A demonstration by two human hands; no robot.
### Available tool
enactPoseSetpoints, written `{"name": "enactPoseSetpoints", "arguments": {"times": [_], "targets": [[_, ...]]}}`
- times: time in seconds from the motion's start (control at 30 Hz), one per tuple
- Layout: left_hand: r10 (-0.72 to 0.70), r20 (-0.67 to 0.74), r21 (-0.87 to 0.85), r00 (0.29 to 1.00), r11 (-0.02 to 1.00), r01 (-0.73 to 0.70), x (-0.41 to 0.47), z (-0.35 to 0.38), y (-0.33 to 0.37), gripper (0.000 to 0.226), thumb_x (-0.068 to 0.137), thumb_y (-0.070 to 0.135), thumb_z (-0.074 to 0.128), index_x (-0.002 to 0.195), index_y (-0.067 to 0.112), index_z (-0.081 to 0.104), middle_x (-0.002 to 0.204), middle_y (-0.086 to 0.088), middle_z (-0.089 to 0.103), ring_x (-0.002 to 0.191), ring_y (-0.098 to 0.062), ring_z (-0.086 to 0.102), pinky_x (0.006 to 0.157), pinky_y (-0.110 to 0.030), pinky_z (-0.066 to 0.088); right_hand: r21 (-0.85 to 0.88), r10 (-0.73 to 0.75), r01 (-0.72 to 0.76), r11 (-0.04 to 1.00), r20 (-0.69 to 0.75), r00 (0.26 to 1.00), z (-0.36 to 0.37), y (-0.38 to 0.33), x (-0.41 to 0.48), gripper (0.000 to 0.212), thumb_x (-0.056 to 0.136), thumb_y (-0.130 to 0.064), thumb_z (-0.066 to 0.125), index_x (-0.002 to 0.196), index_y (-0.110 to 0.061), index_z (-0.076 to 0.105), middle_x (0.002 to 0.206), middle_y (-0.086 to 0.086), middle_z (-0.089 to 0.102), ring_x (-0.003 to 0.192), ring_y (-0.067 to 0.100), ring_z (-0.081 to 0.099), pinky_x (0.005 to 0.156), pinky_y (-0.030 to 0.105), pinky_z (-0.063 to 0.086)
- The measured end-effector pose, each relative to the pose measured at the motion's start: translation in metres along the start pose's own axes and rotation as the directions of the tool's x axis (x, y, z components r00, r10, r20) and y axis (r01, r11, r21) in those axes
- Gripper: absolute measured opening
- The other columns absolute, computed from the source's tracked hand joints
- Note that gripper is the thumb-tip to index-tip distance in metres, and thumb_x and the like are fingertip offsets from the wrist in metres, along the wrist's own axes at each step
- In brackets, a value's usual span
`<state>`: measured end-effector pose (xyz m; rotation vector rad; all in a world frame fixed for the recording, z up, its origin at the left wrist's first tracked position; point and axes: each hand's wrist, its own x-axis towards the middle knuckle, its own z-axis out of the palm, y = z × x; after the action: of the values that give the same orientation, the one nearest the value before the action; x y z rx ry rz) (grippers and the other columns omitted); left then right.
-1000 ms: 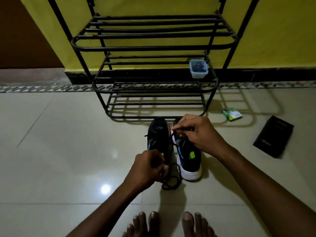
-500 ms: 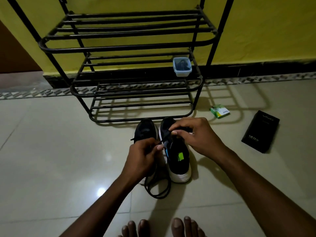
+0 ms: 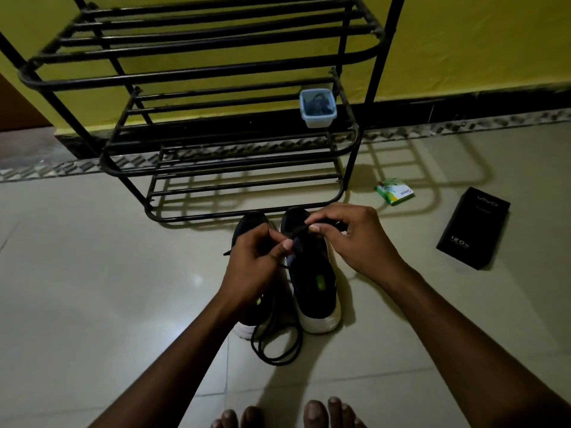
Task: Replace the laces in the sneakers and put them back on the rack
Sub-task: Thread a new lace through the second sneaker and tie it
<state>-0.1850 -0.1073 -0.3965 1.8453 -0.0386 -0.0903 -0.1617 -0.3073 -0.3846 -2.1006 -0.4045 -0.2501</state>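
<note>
Two black sneakers with white soles stand side by side on the tiled floor, toes toward the black metal shoe rack point(image 3: 197, 78). The right sneaker point(image 3: 315, 285) is in plain sight; the left sneaker point(image 3: 250, 316) is mostly hidden under my left hand point(image 3: 256, 261). My left hand pinches a black lace point(image 3: 278, 350) at the right sneaker's eyelets; the lace's slack lies looped on the floor behind the heels. My right hand point(image 3: 349, 236) pinches the lace end or upper at the sneaker's front.
A small clear plastic tub point(image 3: 318, 108) with dark contents sits on the rack's middle shelf at the right. A green packet point(image 3: 395, 191) and a black phone box point(image 3: 474, 228) lie on the floor to the right. My bare toes point(image 3: 287, 415) show at the bottom edge.
My left hand has risen from the heel area to the right sneaker's eyelets, meeting my right hand. The lace loop now lies slack on the floor. The camera has moved closer.
</note>
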Motion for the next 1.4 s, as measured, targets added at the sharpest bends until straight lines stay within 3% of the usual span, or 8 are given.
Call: {"name": "enactPoseSetpoints", "arguments": {"times": [0.2, 0.4, 0.63, 0.83, 0.93, 1.07, 1.2, 1.4], "targets": [[0.026, -0.044, 0.010, 0.999, 1.000, -0.026, 0.010, 0.010, 0.005, 0.010, 0.093, 0.018, 0.072, 0.090, 0.013, 0.080, 0.080, 0.002, 0.077, 0.078, -0.013, 0.075, 0.070, -0.025, 0.057, 0.010, 0.023, -0.022, 1.000, -0.030, 0.999, 0.010, 0.008, 0.002, 0.013, 0.089, -0.011, 0.072, 0.101, -0.014, 0.077, 0.098, -0.005, 0.074, 0.095, 0.003, 0.067, 0.081, 0.017, 0.052], [-0.026, -0.158, 0.193, 0.987, 0.980, 0.056, 0.035, 0.013, -0.006, 0.010, 0.090, 0.024, 0.075, 0.083, 0.020, 0.082, 0.072, 0.010, 0.076, 0.069, -0.001, 0.071, 0.060, -0.018, 0.052, -0.013, 0.288, -0.292, 0.956, -0.137, 0.948, 0.020, 0.039, 0.004, 0.012, 0.092, -0.010, 0.067, 0.101, -0.015, 0.072, 0.094, -0.005, 0.072, 0.087, 0.005, 0.066, 0.070, 0.004, 0.047], [-0.185, -0.140, 0.075, 0.973, 0.978, 0.196, 0.063, 0.017, -0.014, 0.030, 0.082, 0.002, 0.080, 0.057, 0.000, 0.062, 0.063, -0.010, 0.072, 0.071, -0.022, 0.076, 0.064, -0.035, 0.061, -0.096, 0.444, -0.442, 0.892, -0.008, 0.896, 0.029, 0.054, 0.006, 0.024, 0.085, -0.005, 0.063, 0.106, -0.013, 0.071, 0.094, -0.002, 0.070, 0.082, 0.005, 0.064, 0.065, 0.000, 0.043], [-0.168, -0.041, 0.026, 0.985, 0.985, 0.169, 0.074, 0.017, -0.022, 0.022, 0.085, -0.008, 0.074, 0.092, 0.009, 0.061, 0.071, -0.015, 0.068, 0.064, -0.024, 0.074, 0.056, -0.030, 0.057, -0.281, 0.538, -0.484, 0.829, 0.161, 0.827, 0.039, 0.047, 0.018, 0.027, 0.068, -0.019, 0.074, 0.094, -0.011, 0.073, 0.084, 0.003, 0.070, 0.077, 0.015, 0.067, 0.073, 0.036, 0.061], [-0.108, -0.022, 0.137, 0.994, 0.984, 0.110, 0.077, 0.019, -0.020, 0.006, 0.086, 0.006, 0.078, 0.085, 0.010, 0.074, 0.067, -0.004, 0.071, 0.056, -0.007, 0.066, 0.053, -0.019, 0.048, -0.405, 0.511, -0.403, 0.820, 0.204, 0.835, 0.047, 0.046, 0.024, 0.019, 0.068, -0.020, 0.074, 0.083, -0.011, 0.068, 0.082, 0.004, 0.066, 0.075, 0.018, 0.065, 0.067, 0.035, 0.060], [-0.116, -0.072, 0.134, 0.991, 0.983, 0.125, 0.082, 0.022, -0.023, 0.016, 0.086, 0.022, 0.080, 0.073, 0.014, 0.075, 0.061, 0.005, 0.070, 0.059, -0.004, 0.065, 0.056, -0.017, 0.048, -0.450, 0.507, -0.408, 0.794, 0.121, 0.853, 0.055, 0.048, 0.027, 0.021, 0.079, -0.020, 0.073, 0.098, -0.014, 0.068, 0.093, 0.004, 0.061, 0.085, 0.025, 0.063, 0.073, 0.030, 0.055], [-0.180, -0.086, 0.125, 0.980, 0.974, 0.190, 0.087, 0.025, -0.027, 0.015, 0.083, 0.014, 0.081, 0.069, 0.013, 0.078, 0.074, 0.001, 0.077, 0.077, -0.010, 0.074, 0.072, -0.028, 0.060, -0.373, 0.550, -0.499, 0.782, 0.038, 0.834, 0.058, 0.062, 0.027, 0.020, 0.079, -0.020, 0.071, 0.098, -0.017, 0.076, 0.093, 0.007, 0.071, 0.086, 0.024, 0.068, 0.078, 0.030, 0.057], [-0.177, -0.145, 0.286, 0.973, 0.934, 0.213, 0.087, 0.035, -0.034, 0.035, 0.077, 0.004, 0.078, 0.052, 0.016, 0.056, 0.067, -0.013, 0.072, 0.075, -0.015, 0.075, 0.067, -0.034, 0.064, -0.172, 0.572, -0.569, 0.804, -0.034, 0.819, 0.057, 0.075, 0.019, 0.012, 0.084, -0.018, 0.075, 0.093, -0.015, 0.081, 0.093, 0.003, 0.076, 0.088, 0.014, 0.070, 0.078, 0.013, 0.044]]}}
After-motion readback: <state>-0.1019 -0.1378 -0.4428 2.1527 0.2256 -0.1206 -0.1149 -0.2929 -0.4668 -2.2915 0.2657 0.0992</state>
